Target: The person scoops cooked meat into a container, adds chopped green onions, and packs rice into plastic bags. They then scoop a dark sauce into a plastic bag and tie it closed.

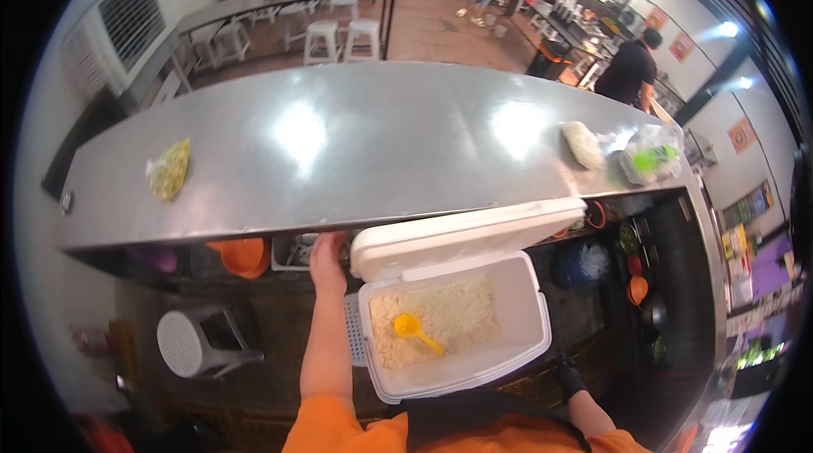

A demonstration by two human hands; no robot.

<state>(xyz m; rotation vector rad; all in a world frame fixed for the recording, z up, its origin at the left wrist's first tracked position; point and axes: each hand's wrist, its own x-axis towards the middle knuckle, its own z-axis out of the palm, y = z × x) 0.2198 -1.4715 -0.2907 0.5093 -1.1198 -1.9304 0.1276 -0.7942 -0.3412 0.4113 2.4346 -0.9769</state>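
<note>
An open white cooler box stands before me, holding off-white crumbly flour-like powder. A yellow plastic scoop lies on the powder. The box's hinged lid leans up against the counter edge. My bare left hand reaches under the counter's front edge, beside the lid's left end and a metal tray; its fingertips are hidden, so its hold cannot be told. My right hand, in a black glove, hangs low to the right of the box, its fingers unclear.
A steel counter spans ahead, bearing a bag of yellowish food, a pale wrapped bundle and a plastic bag. Orange bowls sit beneath. A plastic stool stands left, a blue container right. A person is beyond.
</note>
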